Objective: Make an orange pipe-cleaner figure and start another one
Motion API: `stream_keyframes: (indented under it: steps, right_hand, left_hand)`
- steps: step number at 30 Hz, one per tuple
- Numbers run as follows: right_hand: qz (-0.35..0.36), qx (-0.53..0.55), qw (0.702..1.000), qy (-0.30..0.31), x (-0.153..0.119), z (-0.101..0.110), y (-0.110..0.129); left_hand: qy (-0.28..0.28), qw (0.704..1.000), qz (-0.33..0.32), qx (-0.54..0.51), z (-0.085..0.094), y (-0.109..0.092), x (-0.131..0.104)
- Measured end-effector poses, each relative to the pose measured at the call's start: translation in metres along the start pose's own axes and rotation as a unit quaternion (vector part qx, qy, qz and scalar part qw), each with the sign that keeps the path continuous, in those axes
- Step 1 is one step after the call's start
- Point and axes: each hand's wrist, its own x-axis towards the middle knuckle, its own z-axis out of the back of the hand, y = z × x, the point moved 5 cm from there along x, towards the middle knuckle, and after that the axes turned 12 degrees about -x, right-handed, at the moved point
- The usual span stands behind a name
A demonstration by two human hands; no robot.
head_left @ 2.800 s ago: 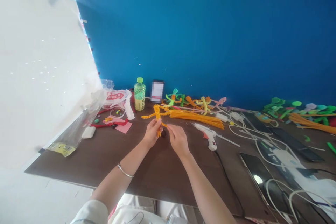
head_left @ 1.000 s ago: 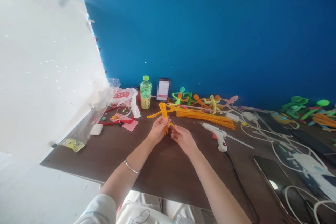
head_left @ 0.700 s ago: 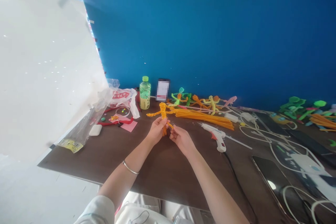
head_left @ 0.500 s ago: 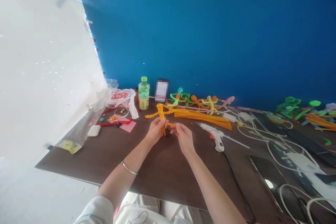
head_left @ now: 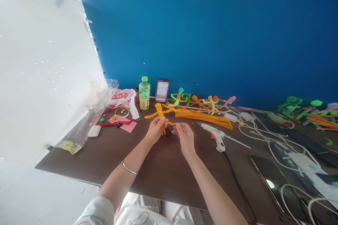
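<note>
An orange pipe-cleaner figure (head_left: 160,110), with a twisted head and arms spread to both sides, is upright above the table. Closed round its lower body is my left hand (head_left: 155,130). My right hand (head_left: 185,136) pinches the end of an orange pipe-cleaner strand that reaches sideways from the figure's lower part. More orange strands hang below my left fingers. Behind the figure, to the right, lies a bundle of orange pipe cleaners (head_left: 203,118). A small dark round thing (head_left: 168,133) shows between my hands; its kind is unclear.
A white glue gun (head_left: 217,137) with a black cord lies to the right. Finished pipe-cleaner figures (head_left: 211,104) stand along the blue wall. A green-capped bottle (head_left: 144,93) is behind my left hand. Phone (head_left: 274,182) and cables are at right, plastic bags (head_left: 124,98) at left.
The figure has shifted very slightly left with my left hand. My right hand stays at the strand, its fingers slightly moved. Everything else looks the same.
</note>
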Motion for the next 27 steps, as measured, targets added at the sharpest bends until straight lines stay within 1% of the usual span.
stream_keyframes:
  steps: [1,2,3,5,6,8,11,14,16,18,19,20,22,23,25,26,27]
  right_hand:
    - [0.057,-0.061,0.995,-0.045,-0.001,0.006,0.006]
    - [0.118,-0.124,0.982,-0.075,-0.003,0.01,0.012]
    - [0.177,-0.183,0.963,-0.091,-0.005,0.012,0.018]
    - [0.272,-0.273,0.918,-0.089,-0.008,0.012,0.023]
    - [0.303,-0.307,0.899,-0.079,-0.009,0.011,0.023]
    - [0.336,-0.357,0.869,-0.062,-0.009,0.009,0.021]
    - [0.354,-0.405,0.84,-0.068,-0.007,0.009,0.018]
    - [0.364,-0.432,0.82,-0.087,-0.007,0.01,0.018]
    - [0.364,-0.442,0.815,-0.092,-0.007,0.009,0.018]
    - [0.352,-0.441,0.821,-0.091,-0.007,0.006,0.016]
    - [0.341,-0.434,0.83,-0.089,-0.006,0.005,0.015]
    - [0.325,-0.42,0.843,-0.084,-0.005,0.003,0.013]
    - [0.278,-0.371,0.884,-0.056,-0.003,0.0,0.01]
    - [0.244,-0.335,0.91,-0.031,-0.001,-0.002,0.008]
    - [0.153,-0.241,0.958,0.039,0.002,-0.005,0.003]
    - [0.099,-0.184,0.975,0.077,0.004,-0.006,0.001]
    - [0.044,-0.122,0.984,0.118,0.004,-0.007,-0.001]
  left_hand:
    - [-0.008,1.0,-0.004,-0.004,0.001,0.0,0.001]
    - [-0.013,1.0,-0.005,-0.008,0.002,0.0,0.001]
    - [-0.014,1.0,-0.005,-0.01,0.002,0.0,0.002]
    - [-0.011,1.0,-0.001,-0.013,0.003,0.0,0.002]
    - [-0.009,1.0,0.002,-0.014,0.002,0.001,0.001]
    - [-0.007,1.0,0.011,-0.017,0.002,0.002,-0.001]
    - [0.002,0.999,0.028,-0.022,-0.001,0.005,-0.003]
    - [0.02,0.999,0.038,-0.03,-0.003,0.008,-0.005]
    - [0.026,0.998,0.04,-0.036,-0.004,0.01,-0.006]
    - [0.024,0.998,0.038,-0.038,-0.004,0.011,-0.006]
    - [0.023,0.998,0.035,-0.037,-0.004,0.01,-0.005]
    - [0.024,0.999,0.03,-0.033,-0.003,0.01,-0.005]
    - [0.028,0.999,0.014,-0.021,-0.003,0.007,-0.004]
    - [0.032,0.999,0.005,-0.013,-0.003,0.006,-0.003]
    - [0.041,0.999,-0.011,0.008,-0.003,0.002,-0.002]
    - [0.046,0.999,-0.016,0.018,-0.003,0.0,-0.001]
    - [0.05,0.998,-0.019,0.027,-0.003,-0.001,-0.001]
